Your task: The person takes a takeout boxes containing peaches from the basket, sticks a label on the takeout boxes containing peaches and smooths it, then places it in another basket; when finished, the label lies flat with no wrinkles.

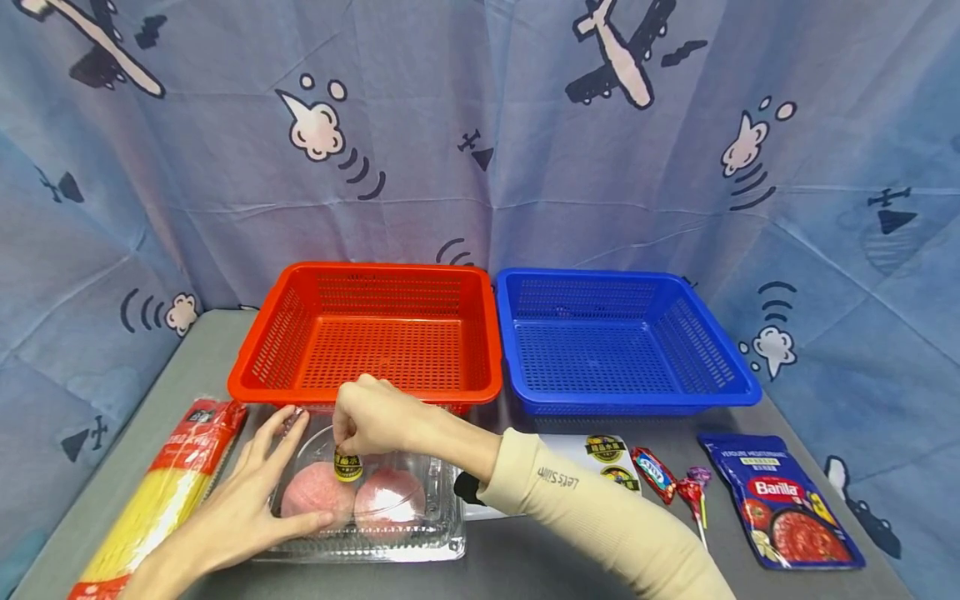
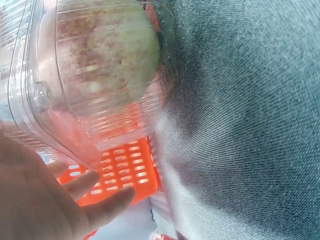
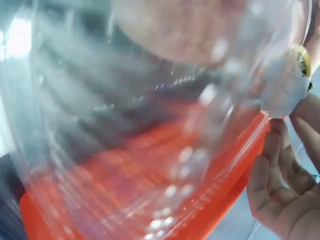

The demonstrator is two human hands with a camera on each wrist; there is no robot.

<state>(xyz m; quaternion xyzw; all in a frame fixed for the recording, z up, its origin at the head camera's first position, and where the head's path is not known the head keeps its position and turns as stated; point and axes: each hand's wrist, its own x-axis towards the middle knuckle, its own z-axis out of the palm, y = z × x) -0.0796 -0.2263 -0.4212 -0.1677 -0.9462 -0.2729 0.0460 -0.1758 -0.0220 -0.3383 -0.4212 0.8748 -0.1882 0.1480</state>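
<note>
In the middle foreground of the head view, a clear plastic clamshell box (image 1: 446,546) holds pink round fruits that look like peaches (image 1: 318,493). My right hand (image 1: 378,417) pinches a round black-and-yellow sticker (image 1: 347,467) right at the top of the lid. From the right wrist view, the pale back of the sticker (image 3: 285,90) shows between thumb and finger of the hand (image 3: 285,185). My left hand (image 1: 243,492) rests against the box's left side, thumb along its near part and fingers extended toward the back. The left wrist view shows those fingers spread beside the box wall.
A red basket (image 1: 480,392) stands just behind the box, with a blue basket (image 1: 630,400) to its right. A noodle pack (image 1: 153,492) lies at left. Rightward are a sticker sheet (image 1: 551,450), a wrapped candy (image 1: 654,475), lollipops (image 1: 692,492) and a Barilla pouch (image 1: 780,500).
</note>
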